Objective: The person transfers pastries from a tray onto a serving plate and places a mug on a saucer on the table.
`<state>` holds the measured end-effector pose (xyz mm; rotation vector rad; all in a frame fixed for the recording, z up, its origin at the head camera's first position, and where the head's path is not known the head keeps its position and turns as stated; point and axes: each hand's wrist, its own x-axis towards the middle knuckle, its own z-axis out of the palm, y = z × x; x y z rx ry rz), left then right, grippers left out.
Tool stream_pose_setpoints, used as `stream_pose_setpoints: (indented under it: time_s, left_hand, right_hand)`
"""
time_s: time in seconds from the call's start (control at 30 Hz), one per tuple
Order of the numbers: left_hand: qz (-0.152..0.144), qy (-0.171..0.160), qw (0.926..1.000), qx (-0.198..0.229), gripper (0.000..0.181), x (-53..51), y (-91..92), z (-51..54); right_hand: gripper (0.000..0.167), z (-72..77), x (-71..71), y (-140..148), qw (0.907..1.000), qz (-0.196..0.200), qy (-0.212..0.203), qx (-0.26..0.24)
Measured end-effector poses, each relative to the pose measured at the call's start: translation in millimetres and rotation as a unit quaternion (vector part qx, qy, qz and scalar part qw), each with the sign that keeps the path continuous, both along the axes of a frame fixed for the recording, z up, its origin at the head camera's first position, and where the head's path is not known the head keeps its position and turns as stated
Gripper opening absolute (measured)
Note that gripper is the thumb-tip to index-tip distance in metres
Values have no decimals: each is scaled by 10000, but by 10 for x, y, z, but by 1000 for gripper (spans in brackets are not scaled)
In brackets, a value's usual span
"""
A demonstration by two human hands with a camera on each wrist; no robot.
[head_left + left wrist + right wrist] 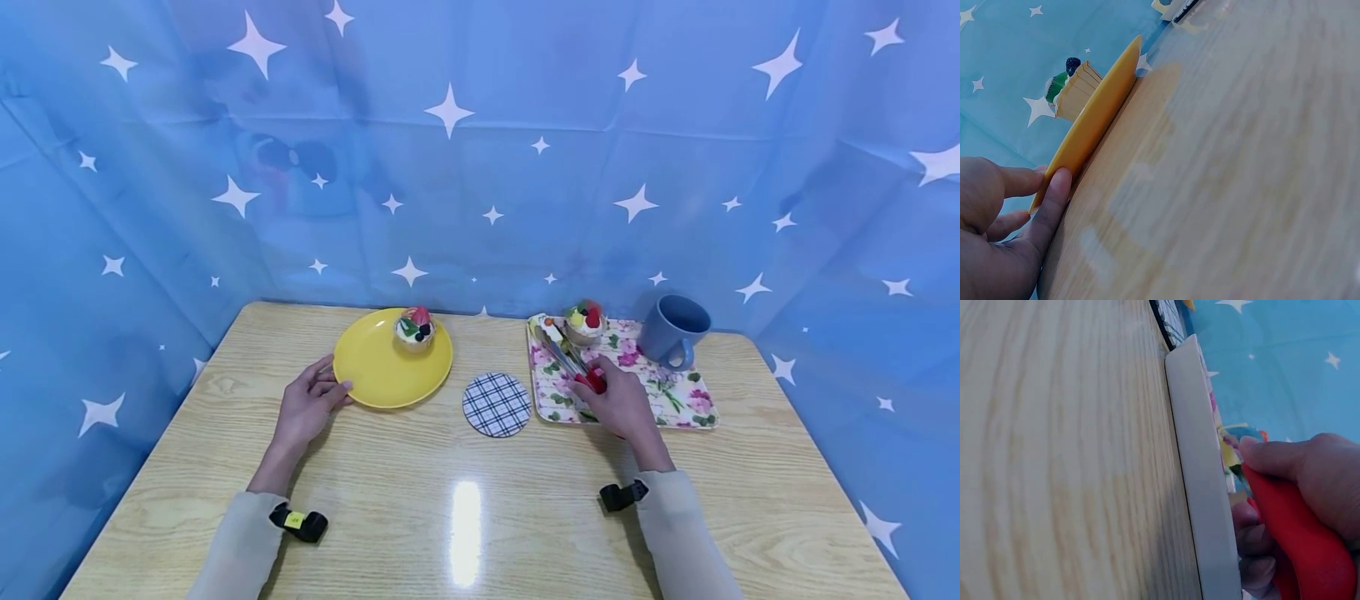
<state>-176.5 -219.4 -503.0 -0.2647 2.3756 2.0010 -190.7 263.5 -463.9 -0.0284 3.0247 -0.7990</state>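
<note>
My left hand (pixel 307 404) pinches the near-left rim of a yellow plate (pixel 375 367), thumb and fingers at its edge in the left wrist view. A fruit-topped cupcake (pixel 415 329) sits on the plate's far right part. My right hand (pixel 617 400) grips red-handled tongs (pixel 1291 531) above a floral tray (pixel 675 400). The tongs' metal arms point to the tray's far left corner, where a small white, yellow and orange piece (pixel 552 330) lies at their tips; whether they clasp it I cannot tell. A second cupcake (pixel 585 323) with fruit stands just right of the tips.
A blue mug (pixel 675 332) stands on the tray's far right part, its handle toward me. Between plate and tray lies a round checked coaster (pixel 497 405) on the wooden table (pixel 390 517). A blue curtain (pixel 480 183) with white stars hangs behind the table.
</note>
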Motion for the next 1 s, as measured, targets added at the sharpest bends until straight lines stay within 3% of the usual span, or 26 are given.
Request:
stream_pose_setpoints:
  time_s: [1.0]
  left_hand:
    - [65,-3,9999,-97,68,11,21,44]
  right_hand:
    - [45,166,86,-232,9997,180,119,-102]
